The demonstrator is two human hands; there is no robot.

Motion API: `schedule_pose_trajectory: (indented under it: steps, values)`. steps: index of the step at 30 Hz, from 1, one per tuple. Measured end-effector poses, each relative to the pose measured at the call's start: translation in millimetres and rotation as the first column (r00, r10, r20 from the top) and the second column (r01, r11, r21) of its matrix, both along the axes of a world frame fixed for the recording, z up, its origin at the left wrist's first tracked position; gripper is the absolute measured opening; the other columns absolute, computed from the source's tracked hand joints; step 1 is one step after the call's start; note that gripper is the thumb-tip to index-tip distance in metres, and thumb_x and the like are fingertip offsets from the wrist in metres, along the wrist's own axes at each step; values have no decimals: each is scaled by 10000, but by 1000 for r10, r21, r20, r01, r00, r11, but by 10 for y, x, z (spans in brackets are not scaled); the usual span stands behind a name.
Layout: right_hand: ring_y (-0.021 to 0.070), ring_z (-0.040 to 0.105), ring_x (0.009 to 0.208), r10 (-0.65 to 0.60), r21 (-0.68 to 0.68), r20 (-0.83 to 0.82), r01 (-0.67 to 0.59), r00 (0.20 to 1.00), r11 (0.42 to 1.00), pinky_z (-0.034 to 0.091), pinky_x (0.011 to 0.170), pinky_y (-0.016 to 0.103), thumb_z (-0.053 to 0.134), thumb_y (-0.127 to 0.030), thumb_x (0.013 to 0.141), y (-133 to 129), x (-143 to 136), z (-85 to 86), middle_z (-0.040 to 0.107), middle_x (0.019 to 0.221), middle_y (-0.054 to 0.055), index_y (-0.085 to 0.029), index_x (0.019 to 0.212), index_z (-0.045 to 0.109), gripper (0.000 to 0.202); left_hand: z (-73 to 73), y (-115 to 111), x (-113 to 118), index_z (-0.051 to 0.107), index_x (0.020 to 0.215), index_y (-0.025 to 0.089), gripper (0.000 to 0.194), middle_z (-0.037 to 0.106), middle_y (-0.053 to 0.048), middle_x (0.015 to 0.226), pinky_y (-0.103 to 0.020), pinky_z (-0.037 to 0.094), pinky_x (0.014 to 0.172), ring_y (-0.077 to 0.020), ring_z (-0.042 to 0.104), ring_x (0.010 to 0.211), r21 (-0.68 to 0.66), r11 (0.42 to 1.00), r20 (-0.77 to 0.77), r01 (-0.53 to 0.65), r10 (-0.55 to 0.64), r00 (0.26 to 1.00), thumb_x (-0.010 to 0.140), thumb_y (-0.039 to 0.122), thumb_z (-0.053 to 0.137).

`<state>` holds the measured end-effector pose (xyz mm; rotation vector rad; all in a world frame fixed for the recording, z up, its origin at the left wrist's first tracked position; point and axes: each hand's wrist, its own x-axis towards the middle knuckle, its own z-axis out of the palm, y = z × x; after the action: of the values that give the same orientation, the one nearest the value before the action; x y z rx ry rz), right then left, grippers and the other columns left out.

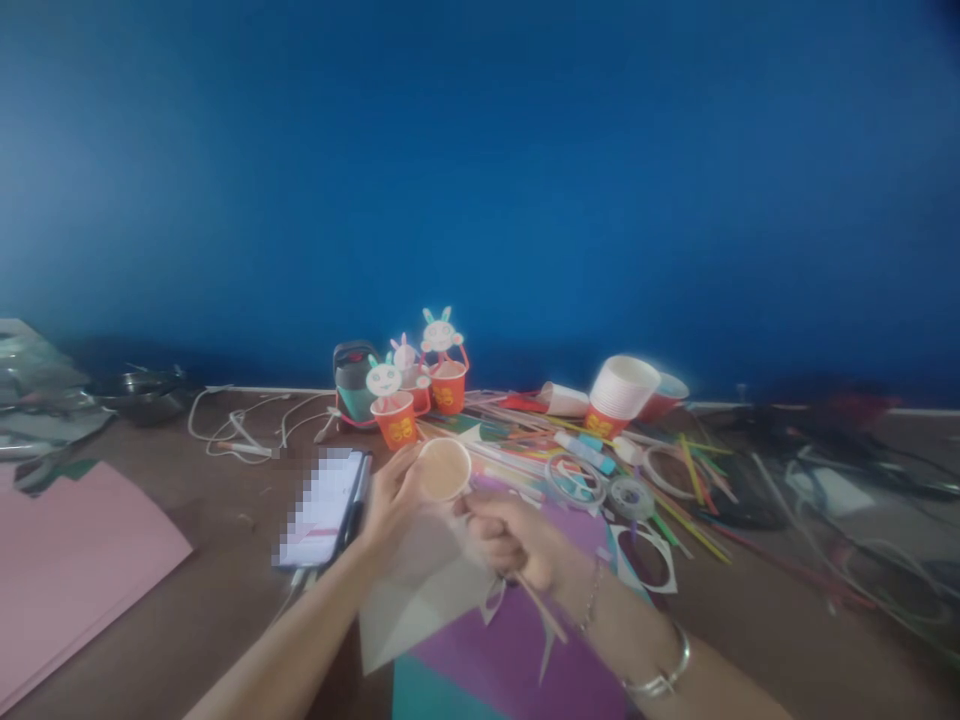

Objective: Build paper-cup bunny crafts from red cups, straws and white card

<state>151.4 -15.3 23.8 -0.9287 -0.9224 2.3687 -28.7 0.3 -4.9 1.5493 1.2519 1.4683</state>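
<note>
My left hand [392, 497] is wrapped round the left side of a paper cup [444, 470], whose round opening faces me. At the cup's lower right, my right hand [506, 535] is closed on a thin pale stick [541, 606] that sticks out below the fist toward the lower right. Its fingertips are by the cup's rim; whether they touch it is blurred. Sheets of white paper [412, 590] and purple paper [495, 660] lie beneath the hands. Behind the cup stand orange cups [399, 425] with rabbit faces and handles.
A phone [322, 510] lies left of my hands, near white cables [240, 430]. Pink sheets [82, 570] are at far left. To the right are stacked cups [621, 390], tape rolls [631, 497], glue sticks [592, 455] and coloured sticks [690, 525]. A blue wall rises behind.
</note>
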Motion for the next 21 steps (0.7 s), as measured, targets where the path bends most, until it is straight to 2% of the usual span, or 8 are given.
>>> schedule_pose_trajectory:
  steps: [4,7,10,12,13,15,18,21]
  values:
    - [51,26,351,0,-74,-54,-4,999,997,21,333,195,425,-228,930,37,26,-7,243,438,-130,-165,807,561,194,-24,8,-15,702,1068,163,316,683,-83,1084,-273,472,815,-215,609,991,11,1000,-14,9,-9,1000,899,320,486]
    - [50,132,348,-123,180,230,82,965,980,85,361,188,448,-238,909,-38,-33,14,312,455,-108,-170,799,571,179,-44,17,-7,709,1046,161,312,687,-86,1052,-282,477,811,-217,616,962,12,1000,-50,-1,2,999,893,314,484]
    - [80,375,451,-397,622,459,31,795,782,239,448,210,502,-174,859,-144,-100,41,468,546,-32,-176,733,586,151,-27,14,15,718,1034,166,312,691,-92,1045,-299,475,833,-222,622,951,18,1000,-101,0,2,995,894,304,476]
    - [120,475,558,-548,771,493,-47,676,636,283,510,235,515,-153,844,-189,-124,51,522,610,8,-187,738,606,143,-1,7,26,725,1021,170,311,695,-93,1044,-311,468,859,-232,618,984,43,999,-130,9,-3,992,895,300,472]
    - [127,484,568,-562,778,504,-62,656,625,285,513,240,516,-159,847,-195,-125,55,520,609,11,-191,749,611,140,10,4,29,726,1018,171,311,697,-93,1043,-312,467,860,-235,617,993,54,998,-137,13,-6,991,895,300,471]
    - [103,411,474,-462,673,514,-5,723,740,249,460,226,504,-203,868,-170,-102,65,454,541,-23,-189,768,605,143,17,1,29,726,1017,169,313,700,-92,1040,-306,468,853,-234,617,996,63,998,-130,9,-1,991,896,301,469]
    - [55,164,358,-115,221,302,48,946,974,120,372,192,468,-259,900,-67,-22,96,290,475,-102,-175,791,573,174,-9,8,20,723,1016,161,323,701,-88,1039,-290,472,827,-225,620,976,47,999,-84,-10,14,996,899,315,465]
    - [51,59,352,34,-15,75,-32,997,999,59,350,190,451,-254,908,17,43,117,220,472,-128,-169,807,563,173,-43,21,16,723,1009,157,331,704,-88,1027,-284,477,805,-225,621,971,31,999,-51,-25,27,998,899,329,463]
